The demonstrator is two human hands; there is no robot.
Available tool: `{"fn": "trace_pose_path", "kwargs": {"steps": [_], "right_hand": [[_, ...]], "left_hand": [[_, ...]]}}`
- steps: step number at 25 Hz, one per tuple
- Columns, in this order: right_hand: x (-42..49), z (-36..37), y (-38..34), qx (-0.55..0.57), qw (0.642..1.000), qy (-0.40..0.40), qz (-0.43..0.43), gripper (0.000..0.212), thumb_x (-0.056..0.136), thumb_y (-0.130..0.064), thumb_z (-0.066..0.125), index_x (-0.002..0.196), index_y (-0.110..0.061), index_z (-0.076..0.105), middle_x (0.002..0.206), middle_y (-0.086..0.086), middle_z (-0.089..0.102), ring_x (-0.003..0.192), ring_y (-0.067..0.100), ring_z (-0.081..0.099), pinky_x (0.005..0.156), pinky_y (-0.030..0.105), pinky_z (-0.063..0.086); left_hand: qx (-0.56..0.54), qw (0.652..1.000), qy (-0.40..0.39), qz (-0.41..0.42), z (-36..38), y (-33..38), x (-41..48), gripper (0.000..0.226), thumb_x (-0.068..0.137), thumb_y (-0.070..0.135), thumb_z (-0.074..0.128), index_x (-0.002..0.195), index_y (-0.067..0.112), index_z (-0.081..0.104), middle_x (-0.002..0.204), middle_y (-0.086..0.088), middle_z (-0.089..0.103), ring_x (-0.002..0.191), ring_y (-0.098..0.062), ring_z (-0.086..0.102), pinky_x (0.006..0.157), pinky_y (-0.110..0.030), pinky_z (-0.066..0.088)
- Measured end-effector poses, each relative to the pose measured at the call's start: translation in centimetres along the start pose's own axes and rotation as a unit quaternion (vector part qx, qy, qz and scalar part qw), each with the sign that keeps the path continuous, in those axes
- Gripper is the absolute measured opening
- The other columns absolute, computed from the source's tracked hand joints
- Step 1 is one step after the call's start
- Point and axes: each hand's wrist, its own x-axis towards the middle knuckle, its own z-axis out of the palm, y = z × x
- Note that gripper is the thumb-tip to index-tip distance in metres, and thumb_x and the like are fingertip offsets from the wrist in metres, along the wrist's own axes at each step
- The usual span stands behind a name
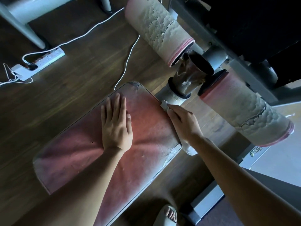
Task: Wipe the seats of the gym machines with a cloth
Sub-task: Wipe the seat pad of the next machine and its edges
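A worn red padded seat (143, 154) of a gym machine fills the middle of the head view, cracked and peeling at its corners. My left hand (116, 124) lies flat on the seat top, fingers straight and together. My right hand (182, 123) holds a whitish cloth (164, 106) against the seat's right edge. One end of the cloth sticks out past my fingertips and another part shows under my wrist. How my fingers lie round the cloth is hidden beneath the hand.
Two cracked, pink-edged roller pads (156, 30) (249, 115) sit on the machine's grey frame (177, 97) beyond the seat. A white power strip (47, 58) and loose cables (125, 66) lie on the wooden floor at left. A sandalled foot (167, 216) stands at the bottom.
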Motion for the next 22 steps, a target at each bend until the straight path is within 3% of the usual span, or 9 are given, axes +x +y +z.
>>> {"fn": "trace_pose_path", "kwargs": {"steps": [5,8,12,16,22], "right_hand": [[-5.5,-0.4,1.6,-0.006,0.997,0.052,-0.052,0.041,0.101,-0.037,0.042,0.129,-0.018,0.067,0.132,-0.009,0.065,0.114,0.015,0.062,0.099,0.037,0.052],[-4.7,-0.7,1.4,-0.031,0.998,0.04,-0.034,0.042,0.101,-0.038,0.04,0.127,-0.019,0.067,0.128,-0.01,0.066,0.106,0.019,0.062,0.092,0.041,0.053],[0.3,0.3,-1.9,-0.042,0.998,0.022,-0.029,0.028,0.102,-0.035,0.046,0.116,-0.023,0.067,0.109,-0.011,0.07,0.092,0.021,0.06,0.081,0.042,0.053],[-1.4,0.0,-1.0,-0.032,0.999,0.043,-0.01,0.027,0.104,-0.032,0.045,0.118,-0.024,0.067,0.108,-0.01,0.069,0.094,0.021,0.059,0.079,0.036,0.049],[-3.0,0.4,-0.1,-0.071,0.996,0.054,0.015,0.028,0.105,-0.034,0.042,0.111,-0.022,0.066,0.109,-0.01,0.067,0.093,0.022,0.055,0.084,0.044,0.049]], "left_hand": [[-0.003,1.0,0.0,-0.001,0.0,0.1,0.0,0.054,0.104,0.026,0.034,0.156,0.01,0.03,0.164,-0.008,0.025,0.152,-0.034,0.018,0.123,-0.051,0.016],[-0.001,1.0,-0.001,-0.003,0.0,-0.1,-0.1,0.054,0.104,0.026,0.034,0.156,0.01,0.031,0.164,-0.008,0.024,0.152,-0.034,0.018,0.123,-0.051,0.016],[-0.001,1.0,-0.004,-0.004,0.0,-0.1,-0.1,0.054,0.104,0.026,0.033,0.156,0.012,0.03,0.165,-0.007,0.024,0.153,-0.033,0.017,0.124,-0.05,0.015],[0.003,1.0,-0.007,-0.004,0.1,0.0,0.0,0.055,0.104,0.027,0.033,0.156,0.012,0.029,0.165,-0.007,0.023,0.153,-0.032,0.017,0.124,-0.049,0.014],[-0.004,1.0,0.002,0.004,0.2,-0.1,-0.1,0.054,0.104,0.027,0.033,0.155,0.011,0.031,0.164,-0.007,0.025,0.152,-0.033,0.019,0.124,-0.049,0.014]]}}
